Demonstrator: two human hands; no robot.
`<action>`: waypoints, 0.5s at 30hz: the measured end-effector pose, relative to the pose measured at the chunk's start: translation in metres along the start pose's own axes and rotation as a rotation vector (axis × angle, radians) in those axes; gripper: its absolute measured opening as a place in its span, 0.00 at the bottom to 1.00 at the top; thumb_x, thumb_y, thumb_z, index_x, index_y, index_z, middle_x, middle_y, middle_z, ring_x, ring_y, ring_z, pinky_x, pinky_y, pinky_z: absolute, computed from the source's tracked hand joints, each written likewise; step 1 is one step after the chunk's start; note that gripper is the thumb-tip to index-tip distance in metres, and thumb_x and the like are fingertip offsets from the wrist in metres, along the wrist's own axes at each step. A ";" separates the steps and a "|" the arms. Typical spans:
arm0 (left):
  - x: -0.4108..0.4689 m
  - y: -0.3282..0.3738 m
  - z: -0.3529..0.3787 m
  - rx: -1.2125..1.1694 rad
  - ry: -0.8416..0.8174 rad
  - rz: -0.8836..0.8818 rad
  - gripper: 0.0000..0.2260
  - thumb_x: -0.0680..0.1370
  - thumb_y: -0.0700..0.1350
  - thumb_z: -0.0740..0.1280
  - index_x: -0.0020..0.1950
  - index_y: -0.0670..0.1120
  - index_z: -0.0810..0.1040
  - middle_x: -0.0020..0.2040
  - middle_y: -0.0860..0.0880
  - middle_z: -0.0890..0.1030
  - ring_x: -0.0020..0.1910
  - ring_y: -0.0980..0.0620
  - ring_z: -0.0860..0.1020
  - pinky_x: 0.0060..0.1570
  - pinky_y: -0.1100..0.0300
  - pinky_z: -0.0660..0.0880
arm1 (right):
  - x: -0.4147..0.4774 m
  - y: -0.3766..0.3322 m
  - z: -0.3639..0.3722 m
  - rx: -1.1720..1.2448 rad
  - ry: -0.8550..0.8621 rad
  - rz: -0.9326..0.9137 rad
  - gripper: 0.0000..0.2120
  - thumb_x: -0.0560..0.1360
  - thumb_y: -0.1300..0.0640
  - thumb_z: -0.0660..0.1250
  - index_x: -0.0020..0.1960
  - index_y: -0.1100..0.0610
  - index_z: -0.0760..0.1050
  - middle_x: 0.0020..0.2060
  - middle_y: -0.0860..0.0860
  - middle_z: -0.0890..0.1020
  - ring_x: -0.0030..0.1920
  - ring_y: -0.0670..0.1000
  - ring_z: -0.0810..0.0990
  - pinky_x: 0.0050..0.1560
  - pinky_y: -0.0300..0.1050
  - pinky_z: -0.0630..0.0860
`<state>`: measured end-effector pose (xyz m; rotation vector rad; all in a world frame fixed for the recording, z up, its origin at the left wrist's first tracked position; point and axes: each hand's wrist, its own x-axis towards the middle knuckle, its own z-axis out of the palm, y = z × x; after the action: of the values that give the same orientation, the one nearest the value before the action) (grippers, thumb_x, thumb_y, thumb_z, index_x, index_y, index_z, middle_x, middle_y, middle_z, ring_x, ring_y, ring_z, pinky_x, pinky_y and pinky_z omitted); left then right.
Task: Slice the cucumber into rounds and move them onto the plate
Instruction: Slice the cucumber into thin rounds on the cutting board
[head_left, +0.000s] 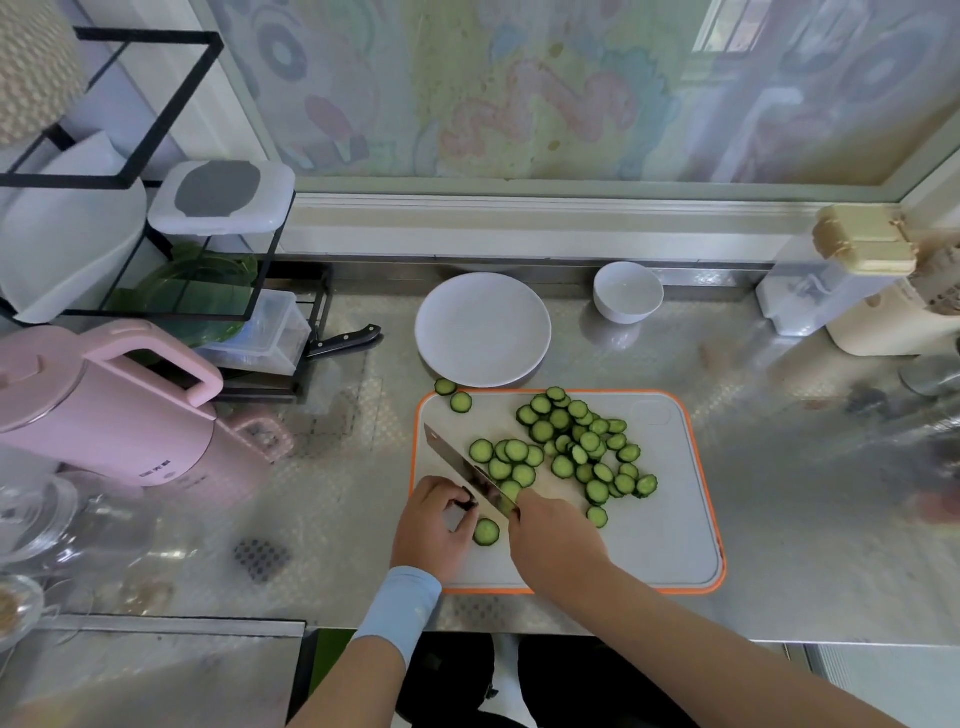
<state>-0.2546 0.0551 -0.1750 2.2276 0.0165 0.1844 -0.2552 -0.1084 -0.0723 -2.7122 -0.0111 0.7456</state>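
Green cucumber rounds (571, 447) scattered on orange-rimmed grey cutting board (654, 530)

The round white plate (483, 330) and a white bowl (628, 291) are set just beyond. A dark cucumber stub (467, 503) is pinched by the left grip (436, 525), a steel knife (457, 462) clasped by the right grip (556, 538).

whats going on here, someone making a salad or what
A person is slicing cucumber on an orange-rimmed cutting board. The right hand grips a knife, its blade right beside the left hand, which pinches the last cucumber stub. Most of the rounds lie piled on the board, and two sit at its far left corner. The white plate behind the board holds none yet.
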 end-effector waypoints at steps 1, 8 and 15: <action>-0.001 0.000 -0.001 0.003 -0.013 -0.019 0.10 0.66 0.38 0.78 0.41 0.45 0.78 0.44 0.54 0.76 0.41 0.59 0.75 0.43 0.71 0.73 | 0.002 0.001 0.000 0.017 0.014 0.009 0.05 0.81 0.55 0.55 0.46 0.53 0.65 0.37 0.50 0.73 0.37 0.53 0.72 0.28 0.42 0.64; 0.007 0.013 -0.011 0.061 -0.066 -0.095 0.09 0.70 0.42 0.71 0.46 0.49 0.74 0.46 0.56 0.72 0.45 0.58 0.73 0.47 0.59 0.74 | 0.008 0.016 -0.015 -0.094 0.177 -0.037 0.09 0.82 0.47 0.55 0.48 0.52 0.65 0.34 0.48 0.76 0.32 0.51 0.74 0.31 0.43 0.72; 0.041 0.057 -0.030 0.190 0.116 0.149 0.11 0.74 0.52 0.63 0.53 0.49 0.76 0.48 0.54 0.75 0.48 0.52 0.71 0.51 0.56 0.67 | 0.008 0.043 -0.035 -0.160 0.272 -0.081 0.04 0.81 0.52 0.57 0.51 0.51 0.68 0.42 0.47 0.78 0.41 0.52 0.75 0.36 0.46 0.69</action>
<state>-0.2210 0.0466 -0.1067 2.4056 -0.0714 0.4087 -0.2339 -0.1591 -0.0614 -2.9226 -0.1204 0.3627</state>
